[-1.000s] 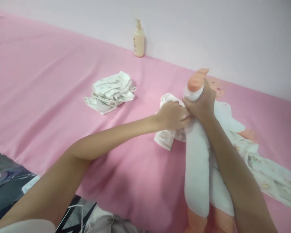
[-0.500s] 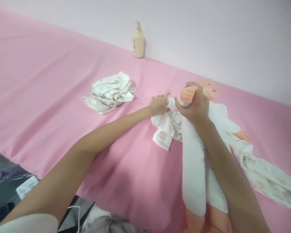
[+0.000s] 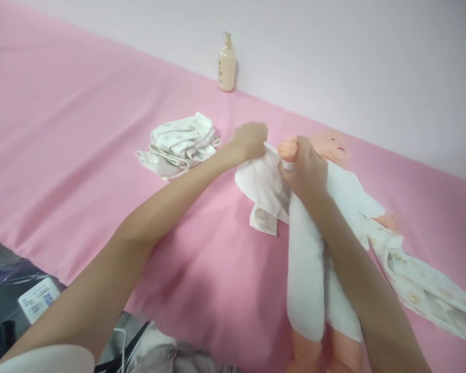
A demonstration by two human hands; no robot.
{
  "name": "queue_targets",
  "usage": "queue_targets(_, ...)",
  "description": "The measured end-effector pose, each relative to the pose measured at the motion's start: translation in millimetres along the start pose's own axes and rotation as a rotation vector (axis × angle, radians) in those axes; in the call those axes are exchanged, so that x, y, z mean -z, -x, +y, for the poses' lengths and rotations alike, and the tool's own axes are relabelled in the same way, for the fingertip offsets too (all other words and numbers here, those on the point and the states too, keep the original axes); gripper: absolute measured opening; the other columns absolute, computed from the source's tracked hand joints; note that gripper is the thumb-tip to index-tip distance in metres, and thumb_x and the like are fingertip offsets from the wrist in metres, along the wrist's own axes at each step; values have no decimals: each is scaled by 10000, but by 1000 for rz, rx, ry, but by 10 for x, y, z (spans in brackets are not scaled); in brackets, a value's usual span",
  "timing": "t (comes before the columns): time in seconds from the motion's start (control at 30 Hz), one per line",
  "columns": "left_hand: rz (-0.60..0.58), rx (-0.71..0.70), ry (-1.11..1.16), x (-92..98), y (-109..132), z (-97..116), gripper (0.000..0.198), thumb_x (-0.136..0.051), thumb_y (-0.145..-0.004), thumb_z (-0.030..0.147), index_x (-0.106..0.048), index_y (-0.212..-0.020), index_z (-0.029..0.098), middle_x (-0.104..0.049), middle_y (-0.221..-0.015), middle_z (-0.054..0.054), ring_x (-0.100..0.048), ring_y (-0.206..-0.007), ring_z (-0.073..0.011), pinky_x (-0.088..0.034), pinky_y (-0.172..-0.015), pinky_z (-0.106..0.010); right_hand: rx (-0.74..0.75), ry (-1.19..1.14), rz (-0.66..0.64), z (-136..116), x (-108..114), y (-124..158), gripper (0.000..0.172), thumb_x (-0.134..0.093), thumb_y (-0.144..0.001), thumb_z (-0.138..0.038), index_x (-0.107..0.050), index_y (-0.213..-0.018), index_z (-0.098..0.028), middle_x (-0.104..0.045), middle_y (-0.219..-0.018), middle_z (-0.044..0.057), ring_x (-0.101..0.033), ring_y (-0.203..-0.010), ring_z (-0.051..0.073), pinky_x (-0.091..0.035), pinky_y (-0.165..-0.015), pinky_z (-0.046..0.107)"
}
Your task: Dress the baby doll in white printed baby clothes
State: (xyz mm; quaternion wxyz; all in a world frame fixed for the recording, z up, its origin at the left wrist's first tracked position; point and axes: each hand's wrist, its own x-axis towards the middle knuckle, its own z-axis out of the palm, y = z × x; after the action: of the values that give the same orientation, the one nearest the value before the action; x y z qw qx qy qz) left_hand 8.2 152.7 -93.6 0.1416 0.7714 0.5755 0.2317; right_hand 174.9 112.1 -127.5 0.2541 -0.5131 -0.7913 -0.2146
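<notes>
A baby doll (image 3: 306,269) with a white cloth body lies on its back, its head toward the wall and its feet toward me. My right hand (image 3: 307,168) is wrapped round the doll's forearm, and the doll's orange-pink hand pokes out above my fingers. Left of it, my left hand (image 3: 250,140) is closed on the edge of a white baby garment (image 3: 262,181) and lifts it off the sheet. Part of this garment lies against the doll's side. From the doll's other side spreads a patterned part of baby clothing (image 3: 431,285); whether it joins the lifted piece is hidden.
A folded heap of white printed baby clothes (image 3: 182,142) rests to the left on the pink sheet (image 3: 81,129). A pump bottle (image 3: 227,65) stands against the wall. Below the front edge lie a white labelled card (image 3: 39,300) and a cable (image 3: 123,347).
My left hand has gone from lying spread over the white garment to gripping its edge and raising it. My right hand has shifted slightly left with the doll's arm.
</notes>
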Motion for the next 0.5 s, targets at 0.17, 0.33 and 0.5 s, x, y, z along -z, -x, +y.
queue_targets(0.17, -3, -142, 84, 279, 189, 237, 287, -537, -674, 115, -683, -920, 116, -655, -845, -80, -622, -937, -250, -484, -762, -310, -134, 78, -141, -126, -16, -75, 203, -446, -848, -233, -436, -1032, -149, -577, -869, 105, -582, -844, 244, -462, -647, 304)
queue_targets(0.33, 13, -124, 281, 358, 227, 235, 387, -511, -711, 138, -649, -1071, 173, -639, -924, -50, -633, -904, -200, -498, -696, -275, -200, 120, -248, -192, 18, -98, 149, -353, -907, -163, -446, -1015, -118, -582, -845, 114, -589, -835, 239, -447, -666, 305)
queue_targets(0.5, -110, 16, 478, 283, 204, 288, 471, -477, -774, 149, -532, -1236, 222, -583, -726, -7, -646, -741, -172, -495, -627, -295, -145, 225, -353, -289, -36, -40, 266, -249, -931, -101, -500, -1019, -98, -598, -895, 146, -589, -903, 249, -437, -824, 374)
